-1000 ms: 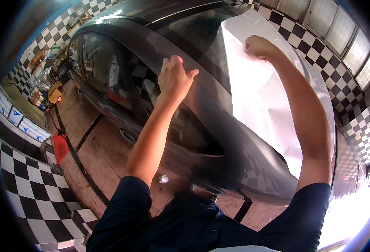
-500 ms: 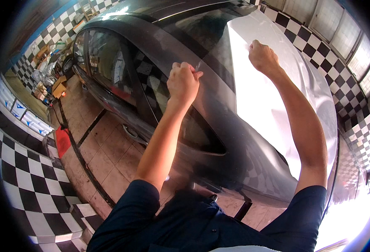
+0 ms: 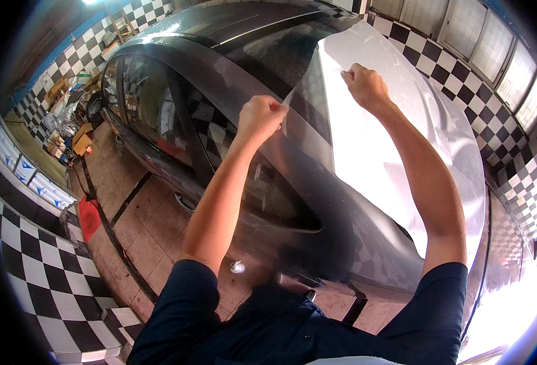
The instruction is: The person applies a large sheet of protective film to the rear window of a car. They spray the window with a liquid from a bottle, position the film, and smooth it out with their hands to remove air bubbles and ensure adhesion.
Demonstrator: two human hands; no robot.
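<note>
Both my hands are raised over the rear of a dark grey car (image 3: 354, 213). My left hand (image 3: 260, 118) is closed in a pinch beside the rear pillar. From its fingertips a thin, see-through film (image 3: 308, 91) seems to stretch toward a white sheet (image 3: 372, 158). This sheet drapes over the rear window and trunk, smooth and bright near me, wrinkled on its far right side. Over the sheet's upper part, my right hand (image 3: 366, 88) is also closed, thumb and finger pressed together. What lies between those fingers is hidden.
Black-and-white checkered walls (image 3: 49, 261) stand close at left and behind the car. Boxes and crumpled foil-like material (image 3: 67, 115) pile up at far left. A red piece (image 3: 89, 218) lies on the tiled floor (image 3: 143, 243). A small white object (image 3: 237, 266) shows below my left forearm.
The whole view has shifted slightly. My right hand has come a little to the left, closer to my left hand. Both hands stay closed. The small white object below my left forearm now shows more.
</note>
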